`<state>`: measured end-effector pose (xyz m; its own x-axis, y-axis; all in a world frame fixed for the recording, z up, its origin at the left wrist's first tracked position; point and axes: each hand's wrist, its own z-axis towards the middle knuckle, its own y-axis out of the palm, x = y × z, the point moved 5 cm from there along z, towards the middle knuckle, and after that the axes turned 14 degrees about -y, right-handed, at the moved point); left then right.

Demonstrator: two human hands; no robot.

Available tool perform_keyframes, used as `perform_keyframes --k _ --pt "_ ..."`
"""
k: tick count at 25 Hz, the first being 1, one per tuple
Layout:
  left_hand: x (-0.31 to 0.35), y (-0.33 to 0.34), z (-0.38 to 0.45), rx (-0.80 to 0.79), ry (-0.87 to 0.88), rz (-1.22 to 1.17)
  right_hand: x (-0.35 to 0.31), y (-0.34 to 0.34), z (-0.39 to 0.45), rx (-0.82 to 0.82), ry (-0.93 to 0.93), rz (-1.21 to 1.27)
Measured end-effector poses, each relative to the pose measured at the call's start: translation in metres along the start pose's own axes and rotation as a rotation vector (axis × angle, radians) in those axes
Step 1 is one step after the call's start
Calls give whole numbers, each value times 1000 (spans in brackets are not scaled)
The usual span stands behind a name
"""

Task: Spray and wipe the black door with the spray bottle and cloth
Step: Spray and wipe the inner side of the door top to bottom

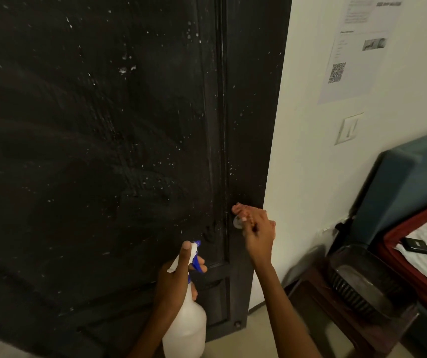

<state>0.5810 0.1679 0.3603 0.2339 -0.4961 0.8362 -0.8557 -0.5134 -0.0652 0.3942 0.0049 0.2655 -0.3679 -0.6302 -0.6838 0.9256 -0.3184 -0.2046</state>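
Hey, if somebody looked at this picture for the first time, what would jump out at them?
First the big black door filling the left and middle, speckled with white droplets. Then, low in the middle, the left hand gripping a white spray bottle with a blue trigger, while the right hand reaches to the door knob at the door's right edge. On the white wall to the right hangs a paper notice with a square code.

Black door (91, 138): matt painted wood, rough finish, flecked with white droplets and dull wipe streaks. Spray bottle (185, 329) in my left hand (173, 282): translucent white plastic, smooth, blue plastic trigger. Door knob (238, 223): looks like shiny metal. Wall (310, 151): smooth matt paint, with a paper notice (357, 47).
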Motion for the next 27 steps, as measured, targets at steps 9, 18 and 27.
perform_keyframes --k 9,18,27 --pt "20 9 -5 -38 133 41 20 -22 16 58 212 -214" --pt "18 33 -7 -24 31 -105 12 -4 22 -263 -349 -579" --pt "10 30 1 57 56 -170 12 4 32 -292 -288 -546"
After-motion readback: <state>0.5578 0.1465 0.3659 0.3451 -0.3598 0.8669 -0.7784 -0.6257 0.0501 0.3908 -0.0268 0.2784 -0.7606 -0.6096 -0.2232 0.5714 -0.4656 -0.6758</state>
